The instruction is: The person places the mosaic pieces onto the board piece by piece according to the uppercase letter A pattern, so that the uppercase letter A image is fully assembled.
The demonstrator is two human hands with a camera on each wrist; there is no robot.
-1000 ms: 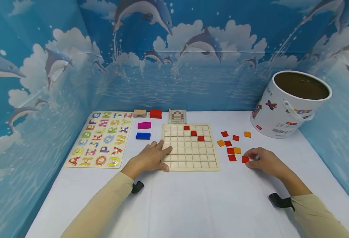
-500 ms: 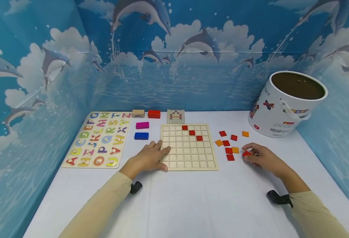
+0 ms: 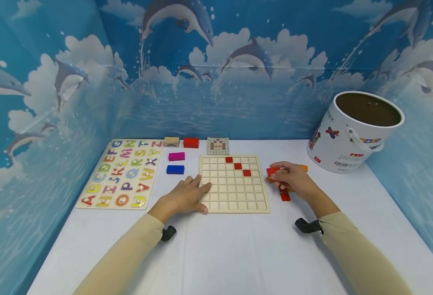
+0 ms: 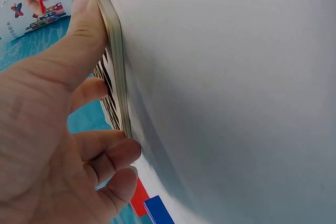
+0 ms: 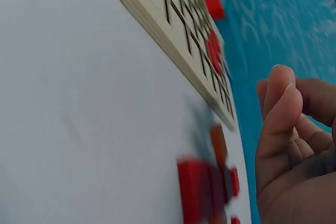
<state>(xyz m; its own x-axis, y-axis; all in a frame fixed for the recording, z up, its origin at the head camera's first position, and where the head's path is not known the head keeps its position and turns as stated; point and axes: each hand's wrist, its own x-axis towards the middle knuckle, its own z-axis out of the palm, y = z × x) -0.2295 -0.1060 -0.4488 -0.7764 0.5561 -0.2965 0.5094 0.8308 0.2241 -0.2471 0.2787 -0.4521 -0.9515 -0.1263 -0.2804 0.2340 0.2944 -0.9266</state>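
A wooden grid board (image 3: 234, 205) lies flat at the centre, with 3 red square tiles (image 3: 238, 166) running diagonally across its upper cells. My left hand (image 3: 184, 194) rests spread on the board's left edge, thumb near its lower corner. Off the right side, my right hand (image 3: 293, 180) pinches a red square tile (image 3: 273, 171) between thumb and fingertips, above the loose tiles. The left wrist view also catches this red tile (image 4: 42, 4), held edge-on. Beneath the right hand, several red and orange tiles (image 3: 285, 197) are partly covered.
An alphabet board (image 3: 120, 176) lies at left. Beside it are blue (image 3: 175, 169), magenta (image 3: 176, 156) and red (image 3: 191, 143) blocks and a wooden arch (image 3: 171, 141). A small pattern card (image 3: 218, 146) sits behind the grid; a white bucket (image 3: 334, 143) stands back right.
My right hand has picked the red tile up off the table and carried it left, over the other tiles towards the board. The left hand has stayed on the board's edge.
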